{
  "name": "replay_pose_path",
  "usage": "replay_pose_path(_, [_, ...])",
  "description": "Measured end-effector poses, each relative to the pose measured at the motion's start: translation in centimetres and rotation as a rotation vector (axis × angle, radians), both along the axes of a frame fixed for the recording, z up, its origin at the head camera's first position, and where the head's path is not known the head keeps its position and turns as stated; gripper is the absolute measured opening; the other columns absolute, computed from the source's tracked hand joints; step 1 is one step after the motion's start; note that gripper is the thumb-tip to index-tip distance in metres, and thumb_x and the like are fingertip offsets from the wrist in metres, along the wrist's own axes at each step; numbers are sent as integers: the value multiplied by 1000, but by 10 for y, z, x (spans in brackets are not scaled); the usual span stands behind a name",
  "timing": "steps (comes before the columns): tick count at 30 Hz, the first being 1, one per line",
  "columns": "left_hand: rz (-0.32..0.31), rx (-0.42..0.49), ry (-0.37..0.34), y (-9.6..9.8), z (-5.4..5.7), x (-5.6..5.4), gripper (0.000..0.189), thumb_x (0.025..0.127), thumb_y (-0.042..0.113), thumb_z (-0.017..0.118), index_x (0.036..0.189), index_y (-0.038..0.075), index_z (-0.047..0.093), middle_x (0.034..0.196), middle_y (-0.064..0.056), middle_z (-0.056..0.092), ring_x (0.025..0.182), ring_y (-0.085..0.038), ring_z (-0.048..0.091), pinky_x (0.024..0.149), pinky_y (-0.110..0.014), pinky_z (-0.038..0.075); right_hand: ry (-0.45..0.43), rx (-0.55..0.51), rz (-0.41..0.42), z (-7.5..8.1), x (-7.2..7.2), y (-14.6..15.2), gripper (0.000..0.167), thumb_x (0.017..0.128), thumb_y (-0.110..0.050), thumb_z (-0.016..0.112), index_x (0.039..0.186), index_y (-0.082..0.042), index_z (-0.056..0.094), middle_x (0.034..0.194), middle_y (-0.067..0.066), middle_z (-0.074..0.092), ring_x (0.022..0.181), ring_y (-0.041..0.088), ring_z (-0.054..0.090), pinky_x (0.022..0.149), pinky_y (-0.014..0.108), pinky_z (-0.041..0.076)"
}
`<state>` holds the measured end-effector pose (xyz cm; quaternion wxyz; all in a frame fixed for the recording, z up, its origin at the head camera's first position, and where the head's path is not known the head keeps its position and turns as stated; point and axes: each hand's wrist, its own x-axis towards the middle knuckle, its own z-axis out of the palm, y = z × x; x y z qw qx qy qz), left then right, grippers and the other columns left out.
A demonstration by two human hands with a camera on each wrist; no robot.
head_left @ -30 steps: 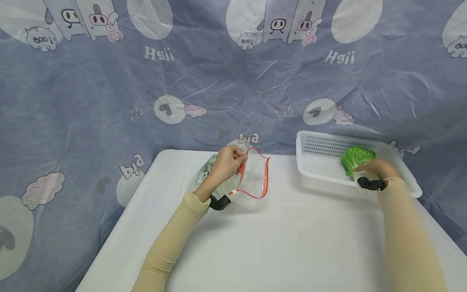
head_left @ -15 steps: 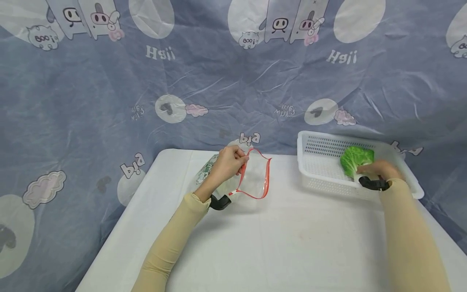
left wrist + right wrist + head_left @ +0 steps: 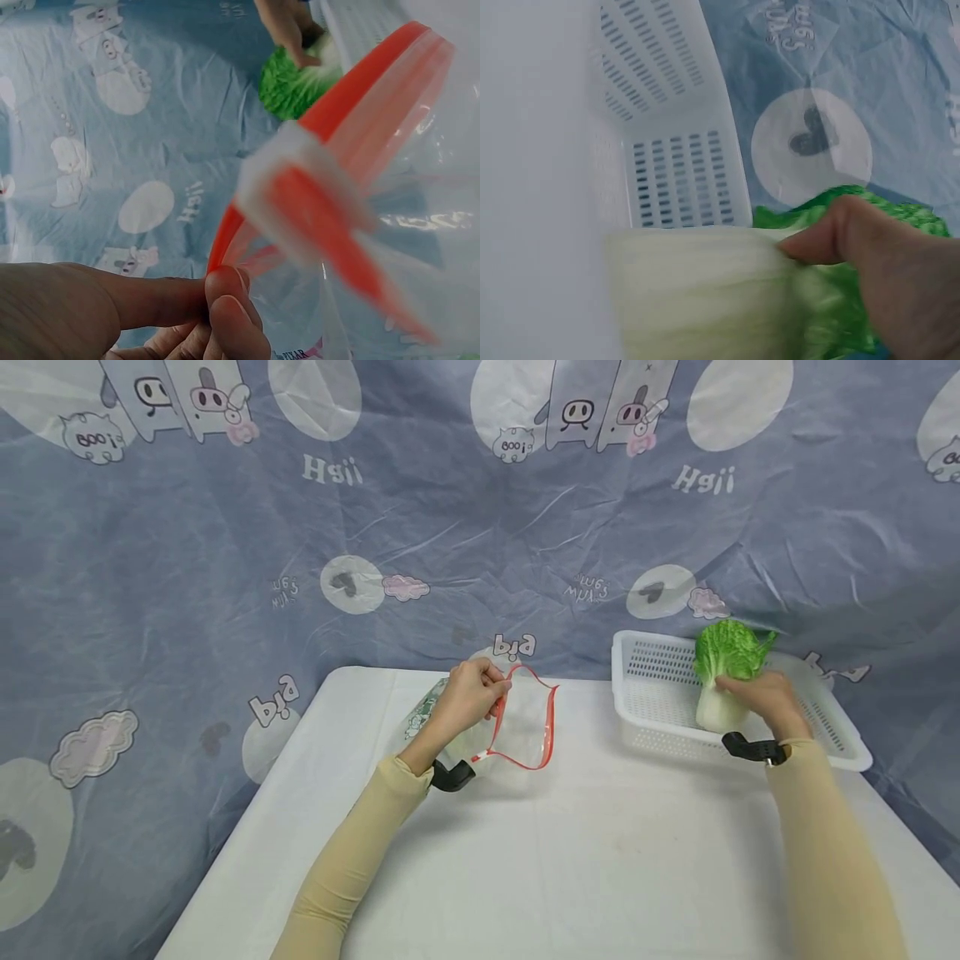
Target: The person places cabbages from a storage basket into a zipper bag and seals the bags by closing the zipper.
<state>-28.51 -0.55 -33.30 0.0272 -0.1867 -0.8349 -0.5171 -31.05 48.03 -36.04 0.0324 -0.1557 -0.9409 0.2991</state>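
Observation:
A napa cabbage [image 3: 723, 672], green and leafy at the top with a pale base, is gripped by my right hand [image 3: 765, 697] above the white basket. In the right wrist view the thumb presses on the cabbage's pale stalk [image 3: 697, 292]. My left hand [image 3: 467, 697] pinches the red rim of a clear zip bag [image 3: 525, 718], whose mouth gapes to the right. Close up in the left wrist view, thumb and finger hold the red zip strip [image 3: 225, 236], and a blurred white slider [image 3: 289, 187] sits on that strip. Part of the bag lies behind the left hand and wrist.
The perforated white plastic basket [image 3: 652, 727] stands at the back right of the white table [image 3: 585, 860]. A blue-grey patterned cloth [image 3: 450, 527] hangs right behind the table's far edge.
My right hand has lifted the cabbage up from inside the basket, so its leaves now rise above the basket's back rim. The left hand and the bag have hardly moved.

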Motion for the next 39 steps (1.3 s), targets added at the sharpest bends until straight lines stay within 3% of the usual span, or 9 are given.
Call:
replay_pose_path(6, [1,-1,-9,0,1,0,12,94,16,63,89,6,61,70,-8,66,64,-37,66,53,-41,55,184,-37,-89,2,0,-22,89,86,-58,59,126,18,35,112,29,46,96,38,48,68,39,45])
replay_pose_path(11, [13,-9,-7,0,1,-2,12,94,18,64,88,7,62,70,-7,67,62,-34,66,53,-40,55,309,-112,-111,11,7,-53,89,86,-48,61,142,8,22,132,31,40,116,42,44,91,51,41])
replay_pose_path(15, [33,-14,-6,-1,1,-2,13,93,19,64,87,8,62,69,-6,67,62,-31,67,50,-34,53,425,-156,-90,20,14,-85,84,87,-40,62,147,1,21,141,27,39,127,41,41,104,54,35])
replay_pose_path(18, [50,-20,0,-1,1,-2,12,93,19,65,86,9,63,69,-5,67,63,-30,68,47,-27,48,504,-189,-41,25,22,-111,83,87,-36,64,149,-3,20,143,25,38,130,40,40,107,55,33])
replay_pose_path(22, [57,-19,8,0,1,-2,12,92,19,65,85,9,63,69,-4,67,62,-28,68,47,-25,47,580,-312,41,27,32,-152,79,85,-25,70,148,-9,25,143,19,42,131,34,42,110,48,34])
replay_pose_path(27, [51,-10,11,0,1,-2,12,92,18,64,85,9,63,69,-4,67,63,-30,68,48,-27,49,658,-449,168,16,37,-202,71,81,-7,73,142,-6,37,133,13,50,122,22,49,109,38,37])
replay_pose_path(30, [47,-20,20,-1,0,-2,12,93,19,63,86,9,62,68,-4,67,62,-28,67,49,-28,50,677,-450,246,4,42,-229,65,79,-3,75,136,-1,45,125,14,57,113,16,53,103,35,42])
replay_pose_path(34, [54,-33,35,-1,-1,-2,12,94,18,63,86,9,62,67,-4,67,56,-20,65,50,-28,50,686,-349,370,-13,46,-256,57,79,-6,78,127,1,50,116,16,61,105,18,56,94,35,45])
replay_pose_path(39, [59,-25,37,-1,1,-2,12,95,17,61,88,8,62,69,-5,66,55,-19,65,50,-28,51,665,-272,527,-31,48,-276,66,77,-10,80,133,-2,45,123,16,57,114,28,55,96,45,43])
